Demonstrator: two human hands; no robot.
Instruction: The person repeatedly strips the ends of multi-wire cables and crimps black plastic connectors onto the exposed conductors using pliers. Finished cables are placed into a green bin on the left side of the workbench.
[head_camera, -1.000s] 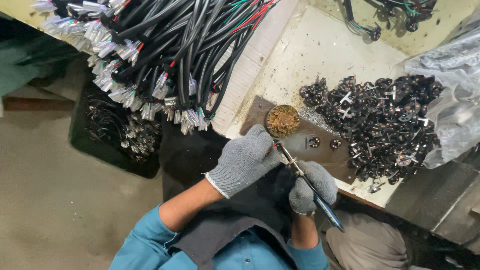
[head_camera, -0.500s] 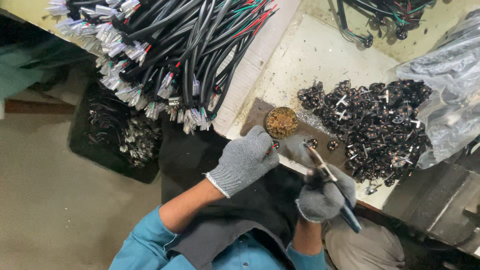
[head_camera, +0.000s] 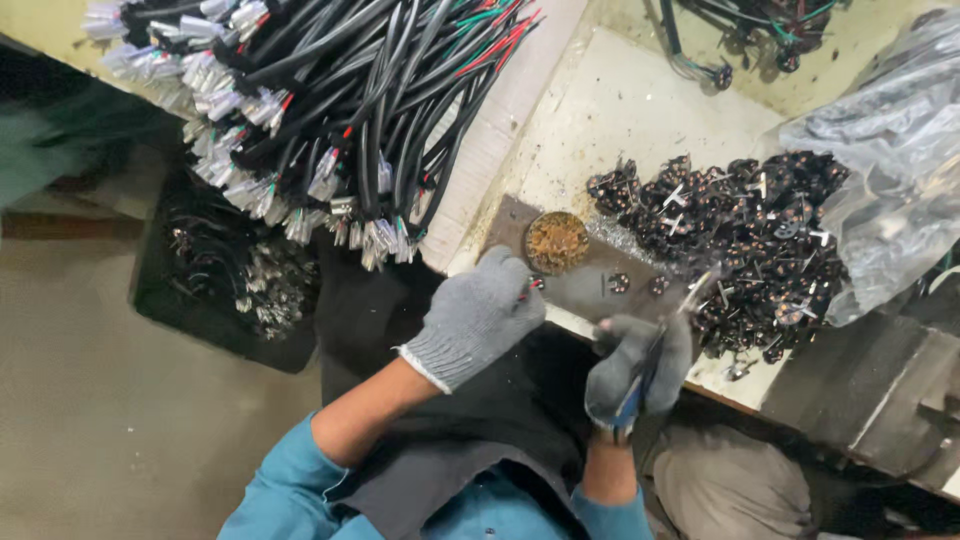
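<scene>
Gripping a blue-handled tool (head_camera: 640, 372), the right hand (head_camera: 640, 365) had shifted outward since the earlier frames, so that the tool's thin metal tip now pointed up toward the heap of small black parts (head_camera: 740, 235) just beyond that hand, rather than toward the round tin. The left hand (head_camera: 478, 318), also in a grey knit glove, had hardly moved; it lay curled at the edge of the grey plate (head_camera: 590, 285), pinching the end of a thin wire with red and green showing at its fingertips. The round tin (head_camera: 556, 242), filled with something brown and crumbly, sat just past the left hand. Two small black parts (head_camera: 638, 285) lay on the plate between the hands. A thick bundle of black cables with pale plugs (head_camera: 330, 110) hung well beyond the left hand.
</scene>
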